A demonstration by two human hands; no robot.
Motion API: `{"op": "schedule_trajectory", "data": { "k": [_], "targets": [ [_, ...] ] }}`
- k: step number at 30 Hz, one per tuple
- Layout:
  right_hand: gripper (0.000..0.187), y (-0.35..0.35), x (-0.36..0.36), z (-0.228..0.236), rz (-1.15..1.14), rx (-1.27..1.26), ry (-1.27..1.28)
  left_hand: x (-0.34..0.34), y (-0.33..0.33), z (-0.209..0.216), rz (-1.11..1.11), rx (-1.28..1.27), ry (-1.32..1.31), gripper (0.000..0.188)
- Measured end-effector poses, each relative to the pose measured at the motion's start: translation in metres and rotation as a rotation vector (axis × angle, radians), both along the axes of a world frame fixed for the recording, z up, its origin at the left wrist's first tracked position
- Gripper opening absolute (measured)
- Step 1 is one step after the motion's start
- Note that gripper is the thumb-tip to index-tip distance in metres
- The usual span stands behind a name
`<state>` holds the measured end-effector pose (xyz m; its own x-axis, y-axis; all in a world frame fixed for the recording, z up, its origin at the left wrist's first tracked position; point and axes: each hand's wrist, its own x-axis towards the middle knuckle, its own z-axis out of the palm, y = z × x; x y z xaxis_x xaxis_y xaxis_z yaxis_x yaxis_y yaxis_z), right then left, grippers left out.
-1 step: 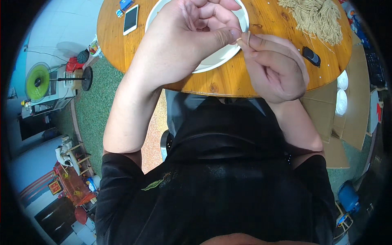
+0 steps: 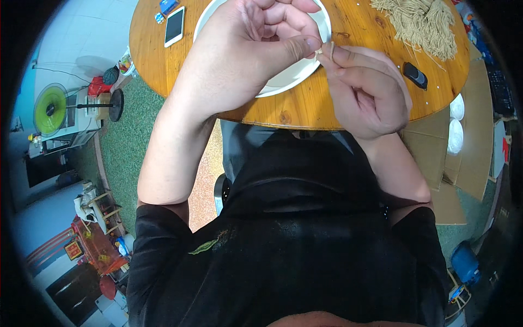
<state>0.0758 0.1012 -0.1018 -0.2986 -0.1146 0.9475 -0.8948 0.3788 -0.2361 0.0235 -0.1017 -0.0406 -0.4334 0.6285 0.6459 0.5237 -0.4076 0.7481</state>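
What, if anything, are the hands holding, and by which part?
A thin, beige, cord-like strand, pinched by the right hand; whether at its end or middle is hidden. The left hand is close beside it, its own grip unclear.

ok so my count: one round desk (image 2: 283, 116), two hands (one left hand (image 2: 234, 71), one right hand (image 2: 373, 90)), one tiny pale bit (image 2: 319, 53) at their fingertips. One white bowl (image 2: 289, 80), one phone (image 2: 174, 26) plus one blue box (image 2: 168, 6) by the left edge, one black gadget (image 2: 415, 75) near the right edge, one heap of beige string (image 2: 422, 24) at the far right edge, strands uncountable lol. Off the desk, one fan (image 2: 50, 109).
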Motion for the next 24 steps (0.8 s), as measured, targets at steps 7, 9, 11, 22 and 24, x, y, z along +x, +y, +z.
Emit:
{"op": "schedule_trajectory", "data": {
  "k": [7,9,11,22,24],
  "targets": [
    [0.022,-0.01,0.004,-0.019,0.164,-0.362,-0.181,-0.002,-0.003,-0.012,-0.015,0.026,0.03,0.031],
    [0.023,-0.01,0.007,-0.02,0.247,-0.419,-0.264,0.001,-0.001,-0.013,0.033,0.019,0.034,0.031],
    [0.025,-0.01,0.013,-0.017,0.278,-0.451,-0.33,0.002,0.001,-0.013,0.052,0.012,0.087,0.031],
    [0.027,-0.004,0.02,-0.006,0.762,-0.848,-0.732,0.034,0.009,0.016,0.505,-0.3,-0.676,0.029],
    [0.027,-0.005,0.022,-0.004,0.807,-0.829,-0.76,0.008,0.0,-0.003,0.06,0.018,-0.053,0.026]
  ]
}}
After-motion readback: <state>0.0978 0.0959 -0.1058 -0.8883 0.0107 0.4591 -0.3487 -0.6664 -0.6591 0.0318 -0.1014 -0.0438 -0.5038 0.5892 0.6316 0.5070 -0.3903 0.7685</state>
